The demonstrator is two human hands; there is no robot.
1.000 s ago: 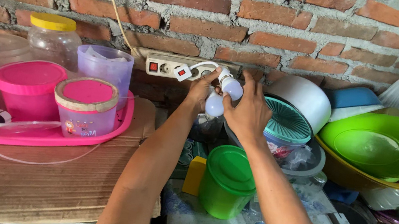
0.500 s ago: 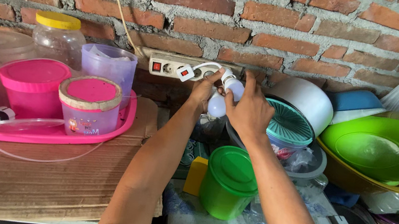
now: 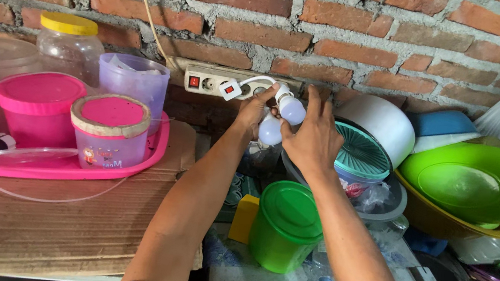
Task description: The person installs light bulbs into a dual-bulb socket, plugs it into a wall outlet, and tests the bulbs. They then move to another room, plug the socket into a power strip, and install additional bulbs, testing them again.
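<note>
While the left hand pinches the socket, the right hand grips a bulb w/ fingers spread; power strip just left.

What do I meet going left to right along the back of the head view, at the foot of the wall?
Yellow-lidded jar → purple cup → power strip → bulbs in the hands → white pot → green bowl.

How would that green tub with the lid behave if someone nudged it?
The green tub looks like thin plastic, so it is probably light and would slide easily. It stands upright on a flat base, so it seems unlikely to roll. Crowded by the yellow block, it might bump it.
</note>
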